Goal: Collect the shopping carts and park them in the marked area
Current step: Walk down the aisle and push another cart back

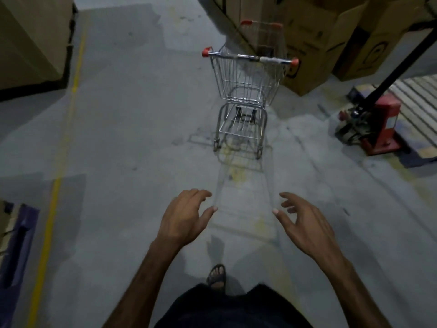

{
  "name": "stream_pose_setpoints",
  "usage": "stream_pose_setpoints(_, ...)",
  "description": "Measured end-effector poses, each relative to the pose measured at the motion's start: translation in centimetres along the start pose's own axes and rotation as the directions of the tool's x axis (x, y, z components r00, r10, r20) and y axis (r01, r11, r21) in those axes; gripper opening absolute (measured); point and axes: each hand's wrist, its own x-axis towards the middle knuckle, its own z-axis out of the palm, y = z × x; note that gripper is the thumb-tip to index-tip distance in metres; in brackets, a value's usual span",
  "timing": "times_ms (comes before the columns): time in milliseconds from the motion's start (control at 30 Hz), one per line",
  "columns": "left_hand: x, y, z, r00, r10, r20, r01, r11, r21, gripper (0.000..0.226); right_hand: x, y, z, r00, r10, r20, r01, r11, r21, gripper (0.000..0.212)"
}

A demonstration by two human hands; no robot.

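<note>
Head view: shopping cart (pixel 246 91) upper centre, standing free on grey floor (pixel 132 129); left hand (pixel 184 218) and right hand (pixel 305 223) lower centre, fingers spread, grasping nothing.

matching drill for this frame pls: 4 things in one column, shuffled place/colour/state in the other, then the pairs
Things
1. shopping cart
2. pallet jack
3. floor line
4. left hand

Descriptions
A. yellow, runs up the left side of the floor
B. red base, at the right beside a wooden pallet
C. open, fingers spread, holds nothing
D. silver wire, red handle caps, stands ahead by the cardboard boxes

Pairs: 1-D, 2-B, 3-A, 4-C
</note>
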Motion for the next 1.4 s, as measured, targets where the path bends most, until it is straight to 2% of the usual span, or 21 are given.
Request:
stream_pose_setpoints(167, 13.6, -1.3, -3.6, 0.997, 0.062, 0.039, -0.063, 0.998, 0.027, 0.044, 11.5, -4.1, -1.2, 0.997, 0.021, -0.071, -0.018, 0.999, 0.041, 0.047)
stream_pose_setpoints(300, 22.9, -3.4, -3.6, 0.993, 0.104, 0.052, -0.106, 0.993, 0.055, 0.045, 21.5, -5.4, -0.9, 0.997, -0.002, -0.083, 0.004, 1.000, 0.022, 0.049)
stream_pose_setpoints(400, 30.6, -5.1, -3.4, 0.993, 0.111, 0.043, -0.114, 0.990, 0.077, 0.046, 30.3, -5.6, -0.9, 0.995, -0.052, -0.086, 0.049, 0.998, -0.027, 0.051)
stream_pose_setpoints(600, 47.5, -5.7, -3.8, 0.982, 0.144, 0.119, -0.158, 0.981, 0.113, 0.039, 47.9, -5.9, -3.4, 0.996, -0.081, -0.045, 0.074, 0.987, -0.140, 0.060)
stream_pose_setpoints(767, 60.6, -6.4, -3.0, 0.977, 0.181, 0.116, -0.198, 0.968, 0.154, 0.042, 59.6, -7.0, -5.6, 0.999, -0.041, 0.013, 0.043, 0.965, -0.258, 0.067)
stream_pose_setpoints(867, 67.0, -7.1, -2.1, 0.967, 0.254, 0.032, -0.256, 0.957, 0.135, 0.049, 64.4, -6.7, -6.1, 0.997, -0.065, -0.047, 0.048, 0.952, -0.304, 0.061)
stream_pose_setpoints(933, 70.9, -8.1, -1.0, 0.956, 0.291, 0.024, -0.292, 0.945, 0.145, 0.053, 67.2, -6.2, -5.9, 0.991, -0.099, -0.091, 0.057, 0.922, -0.383, 0.057)
stream_pose_setpoints(1000, 74.1, -9.2, 0.3, 0.953, 0.289, 0.094, -0.302, 0.931, 0.206, 0.059, 69.6, -5.3, -5.2, 0.996, -0.073, -0.058, 0.038, 0.887, -0.461, 0.056)
stream_pose_setpoints(1100, 77.9, -10.4, 1.4, 0.933, 0.273, 0.236, -0.332, 0.906, 0.264, 0.071, 72.5, -3.4, -3.9, 0.999, -0.002, 0.034, 0.018, 0.871, -0.491, 0.073)
stream_pose_setpoints(1167, 79.6, -11.2, 1.4, 0.933, 0.216, 0.287, -0.294, 0.918, 0.266, 0.078, 74.0, -2.9, -3.3, 1.000, -0.005, 0.018, 0.014, 0.868, -0.497, 0.080)
stream_pose_setpoints(1267, 81.1, -12.3, 1.2, 0.936, 0.134, 0.325, -0.258, 0.890, 0.377, 0.088, 75.8, -3.4, -3.0, 0.999, -0.021, -0.035, -0.002, 0.828, -0.561, 0.086)
stream_pose_setpoints(1400, 82.0, -13.1, 0.9, 0.921, 0.084, 0.381, -0.248, 0.880, 0.405, 0.102, 76.7, -4.1, -2.4, 0.998, -0.044, -0.051, 0.006, 0.811, -0.586, 0.085)
